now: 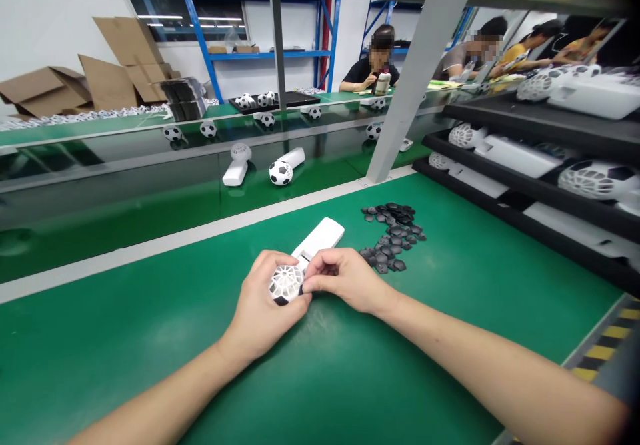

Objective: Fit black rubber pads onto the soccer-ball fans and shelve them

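A white handheld fan with a football-shaped grille head (286, 283) lies on the green work surface, its long handle (323, 237) pointing away to the upper right. My left hand (260, 305) is closed around the head, fingers behind it and thumb along its near side. Black patches show on the head's lower edge and right side. My right hand (345, 278) pinches at the right side of the head; a dark piece shows at its fingertips, mostly hidden. To the right of that hand lies a loose pile of small black panels (393, 231).
Stacked black trays (525, 231) holding more white fans stand at the right. Past a pale rail (190, 235), a dark green belt carries fans, including one with black patches (281, 173). A slanted metal post (420, 78) rises ahead. Several co-workers sit beyond.
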Available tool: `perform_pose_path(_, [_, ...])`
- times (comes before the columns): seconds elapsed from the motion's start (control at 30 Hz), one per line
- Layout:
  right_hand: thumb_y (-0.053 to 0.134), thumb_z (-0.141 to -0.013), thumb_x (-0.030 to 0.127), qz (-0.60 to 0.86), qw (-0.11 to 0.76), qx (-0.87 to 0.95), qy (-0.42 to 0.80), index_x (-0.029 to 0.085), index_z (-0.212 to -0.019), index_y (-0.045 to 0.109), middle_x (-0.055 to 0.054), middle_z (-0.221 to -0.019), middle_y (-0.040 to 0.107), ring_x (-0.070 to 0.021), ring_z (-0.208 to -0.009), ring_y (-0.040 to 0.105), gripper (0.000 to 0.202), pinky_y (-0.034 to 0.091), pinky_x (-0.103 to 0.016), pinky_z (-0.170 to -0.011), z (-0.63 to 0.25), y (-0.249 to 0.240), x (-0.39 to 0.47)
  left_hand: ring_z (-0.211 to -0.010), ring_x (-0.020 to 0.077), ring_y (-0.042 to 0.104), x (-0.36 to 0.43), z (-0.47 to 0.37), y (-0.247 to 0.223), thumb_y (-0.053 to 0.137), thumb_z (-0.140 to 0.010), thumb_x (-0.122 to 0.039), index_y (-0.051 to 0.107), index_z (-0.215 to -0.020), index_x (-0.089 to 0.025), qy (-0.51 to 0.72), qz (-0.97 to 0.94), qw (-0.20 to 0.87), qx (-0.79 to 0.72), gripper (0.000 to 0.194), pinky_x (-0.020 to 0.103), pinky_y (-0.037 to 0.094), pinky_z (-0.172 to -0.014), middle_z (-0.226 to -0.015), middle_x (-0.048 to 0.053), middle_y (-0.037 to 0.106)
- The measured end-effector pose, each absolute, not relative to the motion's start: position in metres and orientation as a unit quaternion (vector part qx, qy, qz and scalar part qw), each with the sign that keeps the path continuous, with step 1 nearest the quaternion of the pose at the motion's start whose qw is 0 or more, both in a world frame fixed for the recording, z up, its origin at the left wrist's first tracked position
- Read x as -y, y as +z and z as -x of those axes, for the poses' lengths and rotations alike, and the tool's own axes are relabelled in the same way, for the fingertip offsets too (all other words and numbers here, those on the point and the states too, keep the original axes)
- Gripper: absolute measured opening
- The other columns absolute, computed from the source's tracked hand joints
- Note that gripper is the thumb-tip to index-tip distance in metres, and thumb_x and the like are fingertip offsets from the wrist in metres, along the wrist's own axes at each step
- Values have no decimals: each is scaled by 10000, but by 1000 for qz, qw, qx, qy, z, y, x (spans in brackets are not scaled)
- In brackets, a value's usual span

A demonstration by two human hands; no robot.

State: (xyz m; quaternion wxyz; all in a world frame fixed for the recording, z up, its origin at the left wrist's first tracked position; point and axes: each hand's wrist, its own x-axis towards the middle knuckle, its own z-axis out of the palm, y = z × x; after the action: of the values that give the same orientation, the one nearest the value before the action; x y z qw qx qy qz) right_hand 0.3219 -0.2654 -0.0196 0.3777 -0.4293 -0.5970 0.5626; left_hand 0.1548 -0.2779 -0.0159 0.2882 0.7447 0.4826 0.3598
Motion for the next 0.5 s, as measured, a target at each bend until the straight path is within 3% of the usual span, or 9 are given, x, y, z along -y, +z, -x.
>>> perform_pose_path(0.33, [571, -773, 150, 386, 340, 805, 296, 174, -760, 560, -12, -813, 538, -114, -767, 503, 29, 421, -232, -695, -319, -7, 287, -942, 182, 516, 262, -139, -8, 661, -619, -200, 482, -1007, -221, 272, -804, 362, -386, 427, 309, 431, -821, -1047, 39, 490])
perform_pose_path(0.5, [511, -818, 156, 361, 326, 832, 267, 176, -822, 579, -19, -795, 581, -124, -780, 520, 71, 434, -243, -702, -325, -6, 286, -902, 177, 524, 257, -137, -3, 675, -610, -210, 475, -1031, -231, 241, -800, 392, -384, 467, 306, 443, -779, -1062, 38, 487])
